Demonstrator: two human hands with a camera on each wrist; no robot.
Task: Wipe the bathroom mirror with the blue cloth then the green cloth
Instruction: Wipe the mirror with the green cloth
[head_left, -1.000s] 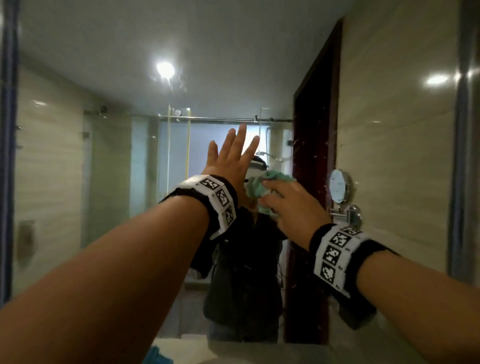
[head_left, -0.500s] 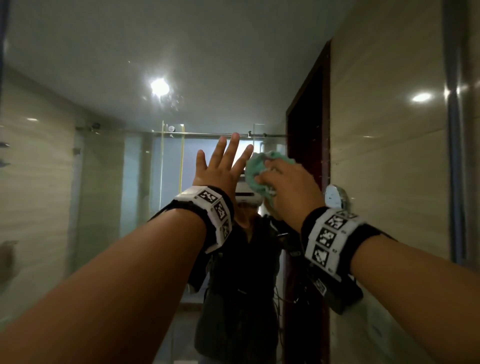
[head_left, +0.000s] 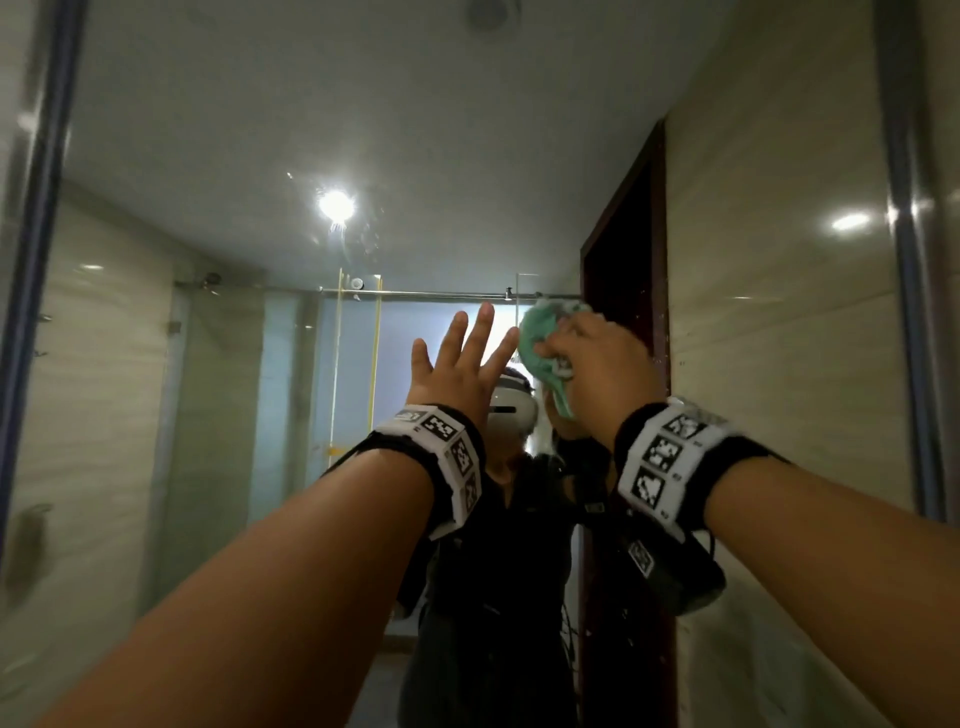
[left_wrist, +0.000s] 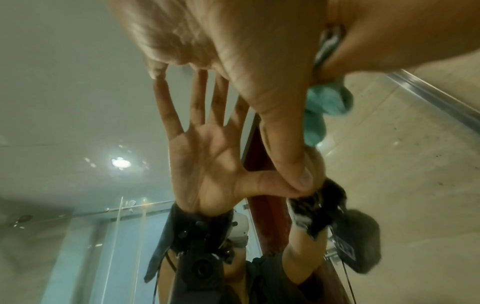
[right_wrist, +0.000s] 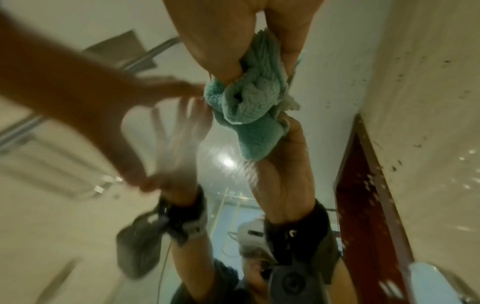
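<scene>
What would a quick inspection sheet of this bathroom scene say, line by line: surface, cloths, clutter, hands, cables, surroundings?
Surface: the mirror shows dark specks and droplet marks toward its right side, clearest in the right wrist view.
Job's things: the green cloth is bunched up and pressed on the glass; no blue cloth in view.
Clutter: nothing seen.
Hands: the left hand lies flat on the mirror, fingers spread; the right hand grips the cloth.
Cables: thin dark wires run from the wrist cameras, seen in reflection.
Surroundings: reflected ceiling light, glass shower screen, dark red door frame, beige tiled wall.
</scene>
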